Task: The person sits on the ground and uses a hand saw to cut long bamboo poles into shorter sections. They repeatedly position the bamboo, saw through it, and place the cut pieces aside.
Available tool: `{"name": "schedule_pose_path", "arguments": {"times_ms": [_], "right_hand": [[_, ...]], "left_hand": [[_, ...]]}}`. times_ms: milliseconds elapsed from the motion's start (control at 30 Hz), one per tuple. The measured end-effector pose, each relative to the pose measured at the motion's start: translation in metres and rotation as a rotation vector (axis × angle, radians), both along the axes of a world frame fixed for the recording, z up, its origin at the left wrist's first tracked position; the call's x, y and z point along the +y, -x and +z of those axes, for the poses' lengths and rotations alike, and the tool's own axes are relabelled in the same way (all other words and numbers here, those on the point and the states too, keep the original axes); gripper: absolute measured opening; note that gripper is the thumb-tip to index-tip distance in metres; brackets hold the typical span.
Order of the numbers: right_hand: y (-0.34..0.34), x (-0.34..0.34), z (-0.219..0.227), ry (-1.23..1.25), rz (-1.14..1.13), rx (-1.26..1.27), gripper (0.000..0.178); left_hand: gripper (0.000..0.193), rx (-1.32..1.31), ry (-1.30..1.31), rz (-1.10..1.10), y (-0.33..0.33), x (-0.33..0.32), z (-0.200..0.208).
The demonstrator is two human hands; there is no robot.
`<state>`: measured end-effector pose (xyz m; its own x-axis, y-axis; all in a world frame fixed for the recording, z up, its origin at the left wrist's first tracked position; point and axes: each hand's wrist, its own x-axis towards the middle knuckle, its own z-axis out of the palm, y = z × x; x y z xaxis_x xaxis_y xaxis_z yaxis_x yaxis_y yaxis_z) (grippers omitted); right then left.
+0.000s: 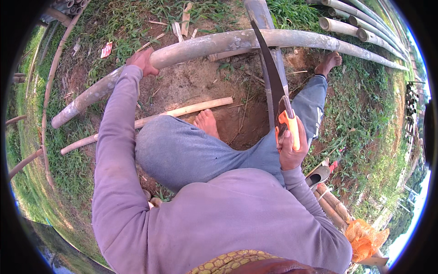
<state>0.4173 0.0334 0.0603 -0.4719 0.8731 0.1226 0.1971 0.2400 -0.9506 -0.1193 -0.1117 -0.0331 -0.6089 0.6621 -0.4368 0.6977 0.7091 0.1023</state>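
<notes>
A long, thick bamboo pole (203, 45) lies across in front of me, from the lower left to the far right. My left hand (143, 63) is wrapped round it left of the middle. In my right hand (292, 148) is a hand saw (272, 71), gripped by its orange handle. Its dark, curved blade points away from me, and the tip reaches over the pole, overlapping it in view. Whether blade and pole touch, I cannot tell. Beneath the pole runs another bamboo length (258, 13), pointing away from me.
A thinner bamboo stick (196, 108) lies by my bare foot (207, 122). Several bamboo poles (342, 26) are stacked at the far right. An orange net bag (365, 239) and a shoe (319, 175) are at my right. Split bamboo pieces (186, 19) lie on the grass.
</notes>
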Motion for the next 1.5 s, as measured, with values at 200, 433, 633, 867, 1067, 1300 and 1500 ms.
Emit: {"name": "schedule_pose_path", "arguments": {"times_ms": [200, 433, 633, 867, 1067, 1300, 1500], "right_hand": [[0.158, 0.132, -0.026, 0.046, -0.040, 0.093, 0.034], [0.017, 0.024, -0.004, -0.064, 0.017, -0.082, 0.047], [0.053, 0.046, -0.018, 0.074, 0.034, 0.020, 0.049], [0.115, 0.094, -0.013, 0.070, 0.007, 0.036, 0.039], [-0.008, 0.001, 0.013, -0.036, 0.018, -0.050, 0.047], [0.171, 0.137, 0.002, 0.171, -0.017, 0.079, 0.034], [0.019, 0.025, 0.004, 0.011, 0.038, -0.069, 0.047]], "left_hand": [[0.081, 0.039, -0.055, -0.030, 0.001, 0.018, -0.002], [0.079, 0.005, -0.006, 0.006, 0.000, -0.008, -0.004], [0.077, 0.037, -0.021, 0.021, 0.000, -0.006, -0.001], [0.079, -0.007, -0.040, -0.034, 0.004, 0.007, -0.007], [0.080, 0.018, 0.010, 0.021, -0.004, 0.000, 0.003], [0.080, -0.004, -0.031, -0.008, -0.002, 0.015, 0.006], [0.082, 0.002, 0.036, 0.006, -0.001, 0.003, 0.004]]}}
